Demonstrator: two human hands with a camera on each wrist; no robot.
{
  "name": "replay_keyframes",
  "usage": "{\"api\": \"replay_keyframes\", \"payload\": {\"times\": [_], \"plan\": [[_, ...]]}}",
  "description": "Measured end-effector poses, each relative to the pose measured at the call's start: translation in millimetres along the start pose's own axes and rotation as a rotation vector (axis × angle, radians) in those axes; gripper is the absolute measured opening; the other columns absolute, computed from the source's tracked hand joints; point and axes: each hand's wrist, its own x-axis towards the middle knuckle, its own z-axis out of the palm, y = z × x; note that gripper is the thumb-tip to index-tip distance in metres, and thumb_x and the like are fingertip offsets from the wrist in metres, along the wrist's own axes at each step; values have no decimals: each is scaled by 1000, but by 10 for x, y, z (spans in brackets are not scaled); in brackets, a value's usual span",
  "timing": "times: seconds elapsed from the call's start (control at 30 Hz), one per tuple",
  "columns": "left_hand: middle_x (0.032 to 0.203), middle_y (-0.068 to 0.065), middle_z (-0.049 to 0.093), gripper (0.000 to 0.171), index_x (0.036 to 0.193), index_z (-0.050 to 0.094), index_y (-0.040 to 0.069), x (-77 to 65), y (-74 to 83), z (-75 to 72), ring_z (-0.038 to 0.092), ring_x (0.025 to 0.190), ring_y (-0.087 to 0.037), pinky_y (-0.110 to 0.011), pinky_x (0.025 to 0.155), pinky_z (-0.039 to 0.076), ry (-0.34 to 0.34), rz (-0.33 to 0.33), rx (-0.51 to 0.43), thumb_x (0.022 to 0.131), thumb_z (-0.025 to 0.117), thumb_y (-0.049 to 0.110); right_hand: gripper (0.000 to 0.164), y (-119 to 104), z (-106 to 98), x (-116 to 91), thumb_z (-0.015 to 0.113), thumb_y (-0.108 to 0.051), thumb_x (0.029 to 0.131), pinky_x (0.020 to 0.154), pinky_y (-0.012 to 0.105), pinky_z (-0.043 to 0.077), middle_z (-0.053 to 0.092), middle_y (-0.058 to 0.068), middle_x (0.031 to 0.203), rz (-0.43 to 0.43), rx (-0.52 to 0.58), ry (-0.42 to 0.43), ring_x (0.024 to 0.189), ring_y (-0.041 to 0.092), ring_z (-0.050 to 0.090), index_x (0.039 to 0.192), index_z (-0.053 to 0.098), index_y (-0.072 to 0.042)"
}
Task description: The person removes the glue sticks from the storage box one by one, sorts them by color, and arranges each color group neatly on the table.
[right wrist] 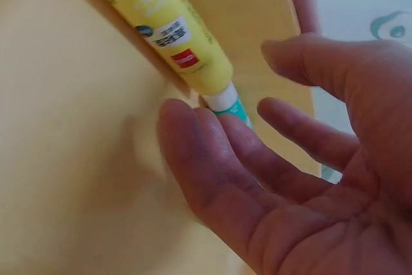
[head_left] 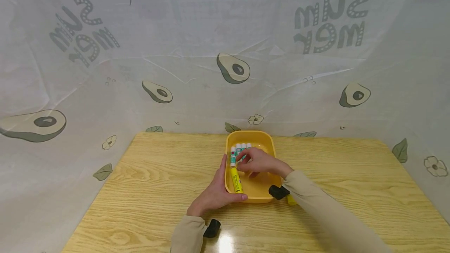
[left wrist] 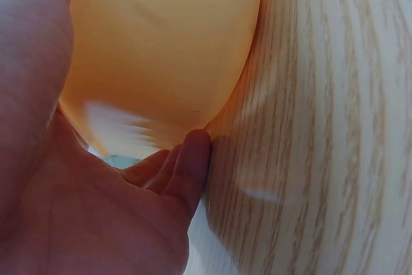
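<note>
A yellow plastic tray (head_left: 257,187) stands on the table. My left hand (head_left: 217,193) rests at its near left corner, thumb along the near rim and straight fingers against the left wall. Over the inside hovers my right hand (head_left: 259,162), fingers loosely bent with nothing between them. Near its fingertips is a white-and-teal glue stick (head_left: 233,158) by the left wall. A yellow labelled tube (head_left: 236,180) lies end to end with that stick, closer to me. Several similar glue sticks (head_left: 238,148) lie side by side at the far left, partly covered by the right hand.
Outside the tray, a yellow object (head_left: 291,200) shows partly under the right wrist. The wood-grain table (head_left: 168,167) spreads to both sides. A pale printed sheet (head_left: 197,100) hangs behind it and along the sides.
</note>
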Motion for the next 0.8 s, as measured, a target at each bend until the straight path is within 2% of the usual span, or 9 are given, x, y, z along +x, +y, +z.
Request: {"api": "replay_keyframes", "payload": {"times": [0.17, 0.37, 0.8], "plan": [[172, -13, 8, 133, 163, -17, 34, -2, 1, -7, 20, 157, -33, -57, 125, 25, -12, 1, 8, 80, 86, 49, 35, -15, 38, 46, 75, -17, 91, 67, 36, 63, 64, 7, 93, 23, -44, -54, 74, 21, 68, 122, 66, -4], [172, -13, 7, 133, 163, -18, 31, 6, 0, -9, 20, 157, -32, -56, 125, 25, -17, 11, 5, 81, 86, 47, 36, -53, 51, 50, 77, -14, 88, 68, 35, 63, 63, 5, 88, 44, -39, -107, 71, 19, 65, 121, 67, -4], [172, -12, 7, 134, 163, -17, 30, 6, 4, -8, 18, 158, -32, -55, 126, 23, -11, 8, -5, 79, 86, 49, 34, -62, 56, 22, 76, -12, 89, 67, 33, 62, 63, 5, 87, 48, -39, -131, 68, 18, 64, 121, 67, -6]]}}
